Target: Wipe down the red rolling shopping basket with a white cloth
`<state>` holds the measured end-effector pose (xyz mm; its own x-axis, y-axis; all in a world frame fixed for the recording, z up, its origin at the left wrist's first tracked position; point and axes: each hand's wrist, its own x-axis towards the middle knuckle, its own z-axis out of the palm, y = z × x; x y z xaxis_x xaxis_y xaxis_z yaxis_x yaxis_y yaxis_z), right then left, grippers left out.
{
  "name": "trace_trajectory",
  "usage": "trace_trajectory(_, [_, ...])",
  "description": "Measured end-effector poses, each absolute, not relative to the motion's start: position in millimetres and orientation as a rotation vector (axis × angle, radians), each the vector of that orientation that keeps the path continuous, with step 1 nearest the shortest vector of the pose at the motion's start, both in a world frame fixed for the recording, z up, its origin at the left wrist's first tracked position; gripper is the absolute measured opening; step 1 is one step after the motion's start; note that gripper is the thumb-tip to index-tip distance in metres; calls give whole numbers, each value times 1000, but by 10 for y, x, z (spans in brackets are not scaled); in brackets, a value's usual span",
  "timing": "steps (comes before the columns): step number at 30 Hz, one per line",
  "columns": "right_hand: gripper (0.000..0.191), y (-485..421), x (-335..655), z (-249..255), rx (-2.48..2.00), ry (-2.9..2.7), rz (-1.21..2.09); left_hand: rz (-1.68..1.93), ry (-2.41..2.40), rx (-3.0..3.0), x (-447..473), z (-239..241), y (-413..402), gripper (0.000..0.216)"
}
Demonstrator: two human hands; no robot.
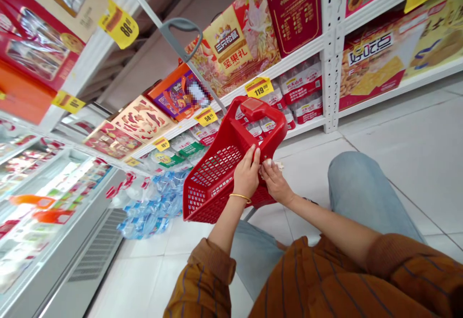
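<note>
A red plastic shopping basket (217, 168) is tilted up in front of me, its red handle (258, 108) at the top and a grey pull handle (181, 33) reaching up left. My left hand (247, 175), with a gold bangle on the wrist, grips the basket's rim, fingers curled over it. My right hand (275, 180) is closed against the basket's outer wall right beside the left hand, pinching something small and white that I cannot make out.
White shelves (331, 52) to the right carry gift boxes (238, 43), yellow price tags and bottled water packs (300, 91). An open chiller case (47, 202) runs along the left. Shrink-wrapped water bottles (152, 207) lie on the floor. My jeans-clad knee (358, 192) is on the pale tiles.
</note>
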<state>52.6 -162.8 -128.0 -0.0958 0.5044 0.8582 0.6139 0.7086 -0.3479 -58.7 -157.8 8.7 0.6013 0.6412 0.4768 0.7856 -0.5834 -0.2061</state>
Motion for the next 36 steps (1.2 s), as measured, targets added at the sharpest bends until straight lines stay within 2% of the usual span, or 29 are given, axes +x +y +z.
trace_trajectory(6, [47,-1663,532,-1649,-832,-1940,-153,-460,-1087,-2438,-675,57,-1521,67])
trace_trajectory(10, [44,-1701,586,-1810,-790,-2006,-177,-415,-999,-2449,-762,54,-1477,72])
trace_trajectory(14, [49,-1721,648,-1849,-760,-2010,-141,-240,-826,-2420,-878,105,-1484,69])
trace_trajectory(20, [64,-1717,591,-1662,-781,-1727,-48,100,-346,-2270,-832,140,-1539,51])
trace_trajectory(27, [68,-1757,307,-1495,-1066,-1440,232,421,-273,-2346,-415,216,-1373,47])
trace_trajectory(36, [68,-1636,72,-1686,-1137,-1436,212,535,-126,-2501,-435,257,-1118,39])
